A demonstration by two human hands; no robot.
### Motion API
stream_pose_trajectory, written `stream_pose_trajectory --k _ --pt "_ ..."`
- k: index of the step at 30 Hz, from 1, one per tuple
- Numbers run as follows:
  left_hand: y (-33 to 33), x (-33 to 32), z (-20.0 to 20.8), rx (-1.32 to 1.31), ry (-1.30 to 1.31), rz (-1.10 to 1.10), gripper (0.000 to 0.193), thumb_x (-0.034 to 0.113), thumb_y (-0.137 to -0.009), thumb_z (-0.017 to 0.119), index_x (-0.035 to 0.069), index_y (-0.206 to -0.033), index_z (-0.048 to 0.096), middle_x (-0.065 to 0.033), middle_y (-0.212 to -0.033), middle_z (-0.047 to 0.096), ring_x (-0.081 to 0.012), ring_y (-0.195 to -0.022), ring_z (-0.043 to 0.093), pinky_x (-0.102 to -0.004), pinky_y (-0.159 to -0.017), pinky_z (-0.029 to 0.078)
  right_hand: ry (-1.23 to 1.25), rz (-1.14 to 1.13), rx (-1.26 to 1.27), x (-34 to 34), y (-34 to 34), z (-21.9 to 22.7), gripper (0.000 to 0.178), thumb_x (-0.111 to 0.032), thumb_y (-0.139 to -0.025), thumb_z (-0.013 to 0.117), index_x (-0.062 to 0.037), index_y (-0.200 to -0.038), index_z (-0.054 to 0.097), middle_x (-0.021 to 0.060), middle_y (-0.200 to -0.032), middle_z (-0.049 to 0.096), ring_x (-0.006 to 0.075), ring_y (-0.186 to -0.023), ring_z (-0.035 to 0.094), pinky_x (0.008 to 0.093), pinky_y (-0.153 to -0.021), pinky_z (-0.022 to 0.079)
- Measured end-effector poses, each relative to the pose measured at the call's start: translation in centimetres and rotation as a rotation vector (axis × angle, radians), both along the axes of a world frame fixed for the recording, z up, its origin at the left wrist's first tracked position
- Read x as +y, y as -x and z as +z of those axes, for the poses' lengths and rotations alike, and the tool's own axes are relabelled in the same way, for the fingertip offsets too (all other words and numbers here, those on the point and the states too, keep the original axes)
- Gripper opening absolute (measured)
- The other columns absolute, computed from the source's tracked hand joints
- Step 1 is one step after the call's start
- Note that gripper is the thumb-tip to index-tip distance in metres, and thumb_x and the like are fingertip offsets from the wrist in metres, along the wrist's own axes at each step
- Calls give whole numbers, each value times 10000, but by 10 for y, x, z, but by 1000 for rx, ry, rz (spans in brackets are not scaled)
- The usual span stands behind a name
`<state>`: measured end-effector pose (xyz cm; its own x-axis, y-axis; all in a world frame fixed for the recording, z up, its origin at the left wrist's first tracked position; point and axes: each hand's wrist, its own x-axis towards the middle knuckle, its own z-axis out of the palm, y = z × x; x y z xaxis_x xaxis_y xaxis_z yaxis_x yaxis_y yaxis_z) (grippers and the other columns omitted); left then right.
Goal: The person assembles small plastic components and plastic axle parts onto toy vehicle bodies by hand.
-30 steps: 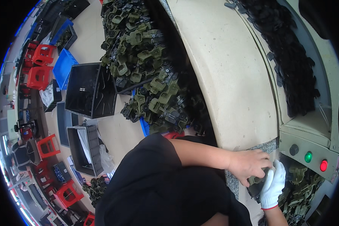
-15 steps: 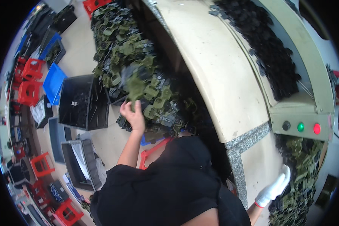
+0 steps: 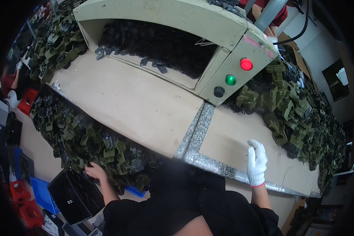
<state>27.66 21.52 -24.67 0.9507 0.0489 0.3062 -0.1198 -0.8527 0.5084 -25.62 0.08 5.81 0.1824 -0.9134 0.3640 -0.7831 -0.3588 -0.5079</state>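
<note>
bin [image 3: 76, 192] left of bench [image 3: 141, 106]: pale marks, illegible | parts [image 3: 120, 157] heaped left of bench: olive-green, hollow | left grip [image 3: 95, 172] at parts, hold unclear | right grip [image 3: 256, 163] white-gloved, empty, uncurled over bench

Soft light brightens the pale tabletop [image 3: 145, 110], while fisheye-bent edges darken to black.
</note>
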Motion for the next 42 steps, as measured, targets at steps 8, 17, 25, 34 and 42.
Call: stream_pose_trajectory --k 8,17,25,34,42 --pt "105 -306 290 4 479 -1374 163 10 -821 533 11 -960 618 -131 -924 606 -243 -878 589 -277 -766 450 -20 26 -31 -19 0 -12 167 -18 -830 476 7 -951 587 132 -897 593 250 -818 574 317 -757 450" --pt "125 -512 239 -372 -468 -1768 662 542 -776 543 50 -1218 502 -178 -1239 503 -313 -1176 448 -394 -991 361 -12 -178 -19 -7 40 -6 147 -30 -777 555 -14 -913 609 159 -894 613 323 -846 579 383 -768 458" --pt "129 -484 247 -621 -364 -1533 149 156 -831 467 58 -906 552 -180 -801 618 -355 -712 611 -441 -639 502 466 -430 13 -58 134 53 133 -23 -810 558 11 -929 609 142 -928 622 256 -817 602 326 -754 474" --pt "159 -386 302 649 903 -1313 325 85 -842 541 15 -1108 368 -90 -846 574 -146 -624 593 -217 -476 461 378 -274 839 -171 181 124 953 -237 -549 793 -117 -1350 291 168 -1285 419 360 -1181 414 431 -947 393" --pt "194 -290 285 1024 842 -1393 254 102 -881 539 41 -1112 455 -85 -838 586 -113 -582 557 -200 -472 446 435 -248 457 -153 193 153 700 -114 -546 714 -79 -1203 474 172 -1104 513 335 -1049 507 374 -905 435"
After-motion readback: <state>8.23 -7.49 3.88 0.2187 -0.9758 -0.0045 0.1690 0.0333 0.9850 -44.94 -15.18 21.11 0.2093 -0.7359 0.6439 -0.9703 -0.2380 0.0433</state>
